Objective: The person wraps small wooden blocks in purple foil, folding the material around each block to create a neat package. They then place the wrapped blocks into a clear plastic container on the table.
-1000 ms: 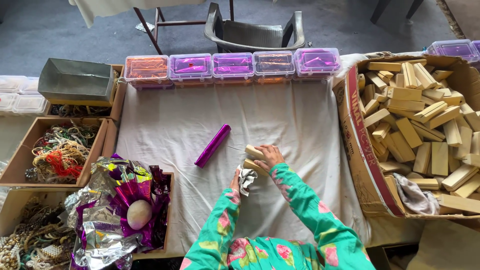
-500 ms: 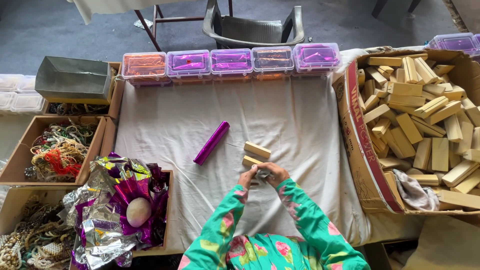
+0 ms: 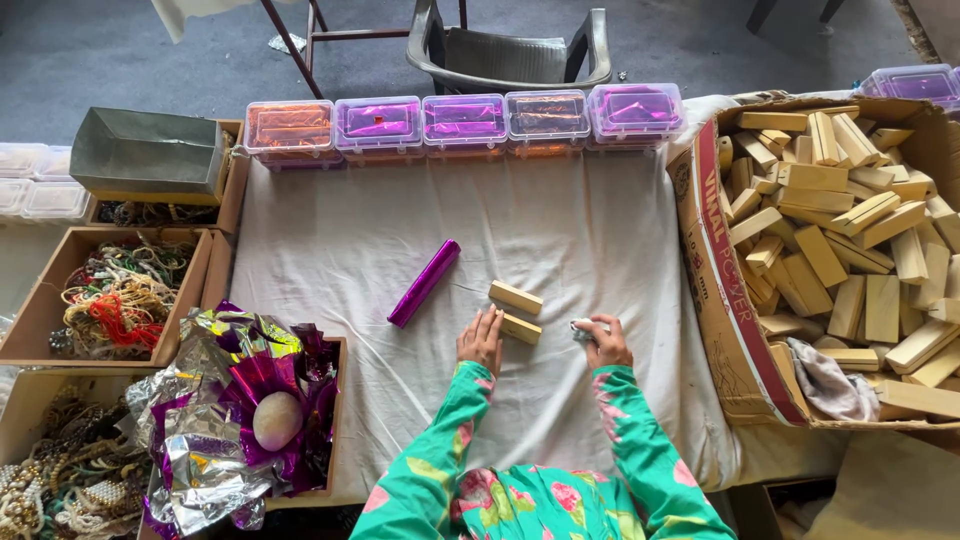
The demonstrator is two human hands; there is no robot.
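Note:
Two small wooden blocks lie on the white cloth [image 3: 560,230], one [image 3: 515,297] just beyond the other [image 3: 522,328]. My left hand [image 3: 481,340] rests flat beside the nearer block, fingertips touching its left end. My right hand [image 3: 603,343] is closed on a small crumpled silvery scrap [image 3: 582,326], to the right of the blocks. A purple foil-wrapped stick [image 3: 424,283] lies at an angle to the left. Both sleeves are green with pink flowers.
Several clear lidded boxes with purple and orange contents [image 3: 465,120] line the far edge. A large cardboard box of wooden blocks [image 3: 850,250] stands right. Left are boxes of foil sheets [image 3: 240,410] and beads [image 3: 120,295], a metal tray [image 3: 148,155], a chair [image 3: 510,45] beyond.
My hands were together near the blocks; now they have parted. The left went to the nearer block, the right moved rightward with the silvery scrap. Two blocks now lie apart on the cloth.

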